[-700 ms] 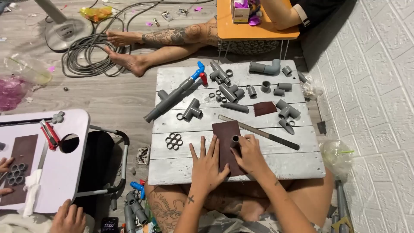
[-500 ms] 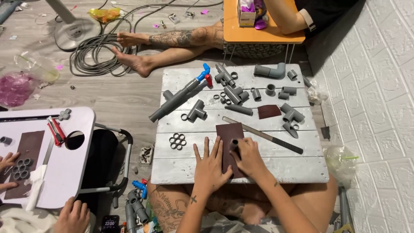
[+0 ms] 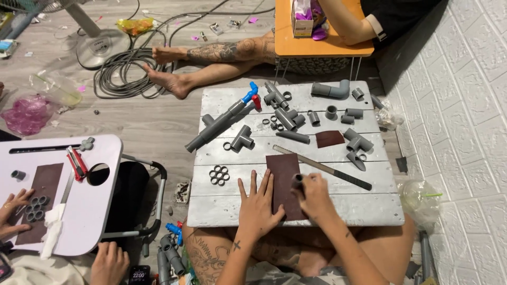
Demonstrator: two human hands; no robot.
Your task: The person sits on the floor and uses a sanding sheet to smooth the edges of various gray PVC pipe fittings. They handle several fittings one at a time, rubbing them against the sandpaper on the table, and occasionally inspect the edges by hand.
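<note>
the left hand [image 3: 257, 203] lies flat with fingers spread, pressing the left edge of a brown sandpaper sheet [image 3: 283, 174] onto the white plank table [image 3: 369, 208], gripping nothing. the right hand [image 3: 315, 195] is curled shut around a short grey pipe piece [image 3: 298, 180], its end set on the sheet (near the table's front edge). a cluster of grey rings [image 3: 218, 175] sits just left, and a long file [image 3: 322, 168] lies just beyond the sheet.

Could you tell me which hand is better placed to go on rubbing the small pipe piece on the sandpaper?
The right hand: its fingers already grip the small pipe piece on the sandpaper, while the left hand lies flat, pinning the sheet's edge.
</note>
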